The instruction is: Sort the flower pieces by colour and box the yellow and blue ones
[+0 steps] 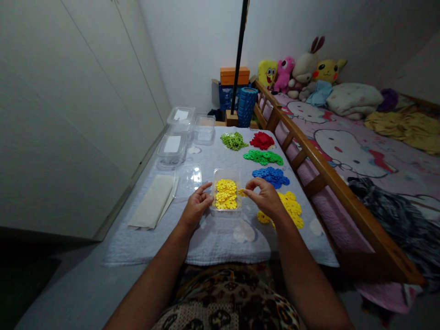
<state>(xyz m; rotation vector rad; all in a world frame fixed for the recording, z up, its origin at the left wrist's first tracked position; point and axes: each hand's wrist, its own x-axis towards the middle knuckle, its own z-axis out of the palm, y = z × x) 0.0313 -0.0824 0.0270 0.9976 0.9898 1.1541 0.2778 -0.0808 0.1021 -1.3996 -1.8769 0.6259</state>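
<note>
1. L edge of cloth-covered table [213, 243]: folded beige sheet [151, 201], lying flat. Behind it, clear boxes [171, 157], some w/ white slips [172, 144]. No colored pcs visible in these; contents otherwise hard to read at this res.

2. Next R: flat clear lid [187, 178] (by its look), lying on the cloth, not fitted to the box beside it.

3. L hand [195, 206]: thumb and fingers apart, at the L wall of the clear box in use. Appears to steady it; no pc held. Exact contact hard to confirm.

4. Clear box in use [227, 173]: front ctr of table, upright, open-topped, approx. between both hands. Contains yellow flower pcs [226, 195] in overlapping layers. Status: part-filled, lid off.

5. Lime pile [233, 141]: far end of table, loose, unboxed.

6. Single yellow pc [242, 192]: just outside the R wall of the box. R hand [264, 196]: thumb and fingertips together, pinching this pc.

7. Red pile [262, 140], green pile [263, 157], blue pile [271, 176]: loose on cloth, far to near, all unboxed.

8. Far R: yellow pile [291, 208], partly hidden by R hand and forearm. Est. progress: yellow partly boxed, a good qty. remaining outside; other colors apparently not started.
</note>
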